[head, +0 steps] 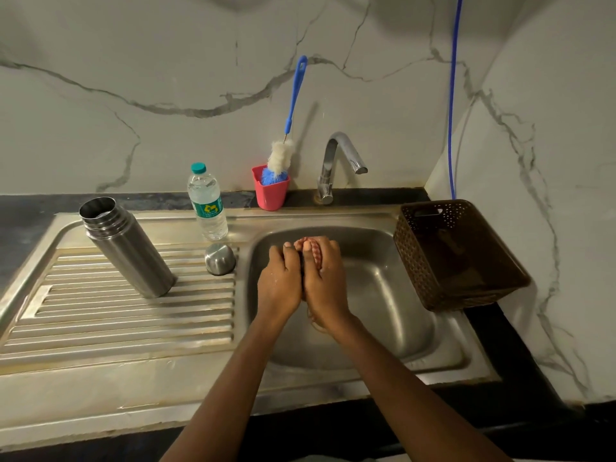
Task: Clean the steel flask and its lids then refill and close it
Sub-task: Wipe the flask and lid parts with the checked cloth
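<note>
The open steel flask stands upright on the ribbed drainboard at the left. A steel cup lid lies upside down on the drainboard by the basin's left rim. Over the sink basin, my left hand and my right hand are pressed together around a reddish, checked object. Only its top edge shows above my fingers, so I cannot tell what it is. No water runs from the tap.
A sealed plastic water bottle stands behind the lid. A red cup holds a blue-handled bottle brush against the wall. A brown perforated basket sits at the sink's right. A blue hose hangs down the wall.
</note>
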